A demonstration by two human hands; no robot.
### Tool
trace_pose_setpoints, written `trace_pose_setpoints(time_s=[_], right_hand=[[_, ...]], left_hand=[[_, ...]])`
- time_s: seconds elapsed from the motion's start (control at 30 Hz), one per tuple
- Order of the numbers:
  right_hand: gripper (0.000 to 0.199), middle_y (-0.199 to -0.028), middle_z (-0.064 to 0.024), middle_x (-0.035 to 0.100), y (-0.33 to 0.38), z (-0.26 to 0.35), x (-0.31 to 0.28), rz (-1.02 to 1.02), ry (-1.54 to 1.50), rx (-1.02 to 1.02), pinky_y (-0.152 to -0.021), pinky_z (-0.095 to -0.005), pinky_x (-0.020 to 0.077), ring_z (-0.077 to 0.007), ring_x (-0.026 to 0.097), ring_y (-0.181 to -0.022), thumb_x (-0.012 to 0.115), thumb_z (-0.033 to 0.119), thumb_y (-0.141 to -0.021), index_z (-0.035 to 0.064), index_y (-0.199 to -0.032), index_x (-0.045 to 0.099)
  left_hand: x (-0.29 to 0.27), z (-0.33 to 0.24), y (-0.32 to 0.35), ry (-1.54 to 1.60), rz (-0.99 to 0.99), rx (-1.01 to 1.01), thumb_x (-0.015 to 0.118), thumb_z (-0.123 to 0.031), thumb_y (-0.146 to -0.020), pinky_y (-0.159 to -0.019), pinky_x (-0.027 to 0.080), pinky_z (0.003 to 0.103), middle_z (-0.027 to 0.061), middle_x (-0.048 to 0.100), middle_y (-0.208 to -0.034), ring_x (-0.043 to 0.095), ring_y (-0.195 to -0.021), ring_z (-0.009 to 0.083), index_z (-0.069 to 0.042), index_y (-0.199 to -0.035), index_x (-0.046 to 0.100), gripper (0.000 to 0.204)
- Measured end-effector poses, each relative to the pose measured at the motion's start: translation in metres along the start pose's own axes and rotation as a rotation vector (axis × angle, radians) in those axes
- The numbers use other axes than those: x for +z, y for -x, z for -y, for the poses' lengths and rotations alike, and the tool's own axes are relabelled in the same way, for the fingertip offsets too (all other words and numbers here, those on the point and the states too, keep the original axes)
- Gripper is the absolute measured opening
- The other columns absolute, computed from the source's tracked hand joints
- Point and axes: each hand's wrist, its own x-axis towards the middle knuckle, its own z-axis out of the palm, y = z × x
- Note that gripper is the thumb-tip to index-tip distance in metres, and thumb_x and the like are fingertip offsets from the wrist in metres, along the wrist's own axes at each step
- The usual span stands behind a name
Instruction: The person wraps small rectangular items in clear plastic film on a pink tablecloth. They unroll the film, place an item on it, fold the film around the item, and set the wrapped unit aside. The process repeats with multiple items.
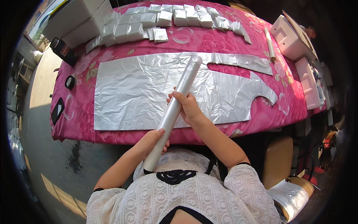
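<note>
A long roll of shiny whitish plastic film slants between my hands, its far end over the table and its near end close to my body. My left hand is wrapped round the lower part. Higher up, my right hand grips the roll near its middle, with the thumb on top. Under the roll's upper half lies a large flat sheet of silvery-white plastic, creased all over. At its right end it has curved cut-outs and strap-like strips, like a disposable apron.
Many folded silvery packets stand in stacks along the table's far side. A dark bottle, black tape roll and phone sit at the left. Another narrow roll and white foam boxes are at right. A chair stands nearby.
</note>
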Motion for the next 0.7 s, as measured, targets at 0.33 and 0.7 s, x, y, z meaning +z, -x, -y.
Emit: trace_pose_setpoints(time_s=[0.33,0.7], right_hand=[[0.031,-0.085,-0.0023,0.059,-0.077,0.082,-0.068,-0.082,0.739,-0.046,-0.071,-0.0239,0.0413,-0.0093,0.050,-0.077,0.062,0.029,-0.080,0.0029,-0.097,0.061],[0.017,-0.068,0.0009,0.056,-0.087,0.084,-0.067,0.334,0.830,0.188,-0.056,-0.0220,0.0399,-0.0070,0.048,-0.058,0.063,0.021,-0.083,0.0043,-0.080,0.062]], left_hand=[[-0.018,0.030,0.031,-0.188,-0.093,-0.035,0.051,-0.035,-0.090,-0.056,0.047,0.026,0.0050,0.054,-0.076,0.054,-0.062,0.0114,-0.005,-0.102,0.045,0.033],[-0.024,0.033,0.030,-0.153,-0.062,-0.029,0.054,-0.029,-0.088,-0.058,0.048,0.027,0.0052,0.054,-0.078,0.055,-0.063,0.0114,-0.003,-0.103,0.046,0.031]])
